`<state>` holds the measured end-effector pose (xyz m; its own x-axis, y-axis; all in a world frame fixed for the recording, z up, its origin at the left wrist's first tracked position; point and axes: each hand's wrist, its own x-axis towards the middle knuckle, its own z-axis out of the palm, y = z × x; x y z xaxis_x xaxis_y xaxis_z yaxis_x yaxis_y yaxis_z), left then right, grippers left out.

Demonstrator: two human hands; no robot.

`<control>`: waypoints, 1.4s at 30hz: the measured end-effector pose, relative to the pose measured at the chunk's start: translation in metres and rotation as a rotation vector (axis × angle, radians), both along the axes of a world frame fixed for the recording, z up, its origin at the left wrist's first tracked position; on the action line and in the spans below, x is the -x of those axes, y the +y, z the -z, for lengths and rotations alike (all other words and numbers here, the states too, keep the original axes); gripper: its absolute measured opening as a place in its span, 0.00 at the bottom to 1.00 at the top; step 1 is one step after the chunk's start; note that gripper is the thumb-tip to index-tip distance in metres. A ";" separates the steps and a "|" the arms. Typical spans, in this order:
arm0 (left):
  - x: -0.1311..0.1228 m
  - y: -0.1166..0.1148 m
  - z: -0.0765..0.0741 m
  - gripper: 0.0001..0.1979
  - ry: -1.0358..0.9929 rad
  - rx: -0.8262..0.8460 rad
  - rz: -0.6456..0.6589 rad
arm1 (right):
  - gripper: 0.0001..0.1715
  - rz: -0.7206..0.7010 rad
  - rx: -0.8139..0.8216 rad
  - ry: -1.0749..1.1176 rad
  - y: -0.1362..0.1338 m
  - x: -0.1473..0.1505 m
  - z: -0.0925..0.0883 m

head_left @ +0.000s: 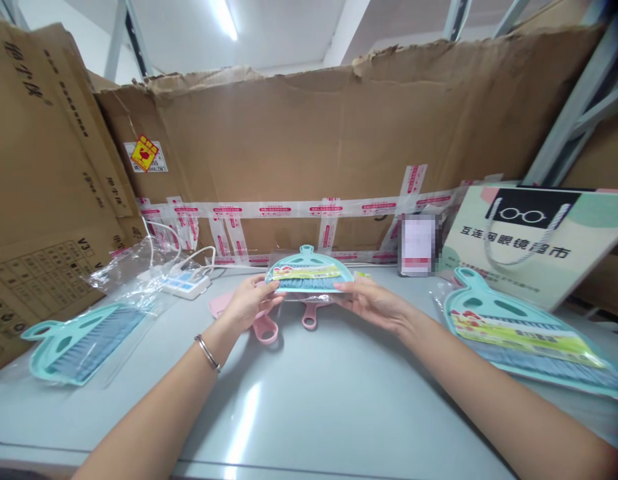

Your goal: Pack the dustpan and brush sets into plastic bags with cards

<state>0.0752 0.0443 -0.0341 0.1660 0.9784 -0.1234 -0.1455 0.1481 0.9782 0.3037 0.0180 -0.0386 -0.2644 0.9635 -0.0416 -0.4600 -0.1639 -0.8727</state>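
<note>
Between my two hands is a turquoise dustpan and brush set (309, 270) with blue bristles and a yellow-green label, its handle pointing away from me. My left hand (251, 301) pinches its left corner, thumb on top. The right corner is gripped by my right hand (369, 301). Below and behind the set, pink handled pieces (265, 329) lie on the table, partly covered by the set and my left hand. A pink handle (310, 316) sticks out toward me under the set.
Another turquoise set in clear plastic (89, 343) lies at left, and a labelled one (523, 327) at right. A white power strip (187, 283), a phone (417, 245) and a paper bag (533, 247) stand farther back. A large cardboard box (289, 147) walls off the rear.
</note>
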 end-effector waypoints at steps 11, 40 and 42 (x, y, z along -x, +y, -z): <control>-0.009 -0.005 0.001 0.17 0.171 -0.123 -0.158 | 0.10 0.224 0.127 0.105 0.001 0.011 0.006; -0.003 -0.012 -0.009 0.08 0.356 -0.921 -0.226 | 0.76 0.284 -0.364 -0.232 -0.011 0.014 -0.002; -0.007 -0.013 -0.003 0.11 0.330 -0.944 -0.165 | 0.60 0.459 -0.332 -0.224 -0.009 0.019 0.003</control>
<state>0.0821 0.0317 -0.0307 0.1177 0.7073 0.6970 0.2047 -0.7041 0.6800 0.2842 0.0092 -0.0415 0.1618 0.9480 0.2741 -0.2182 0.3052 -0.9270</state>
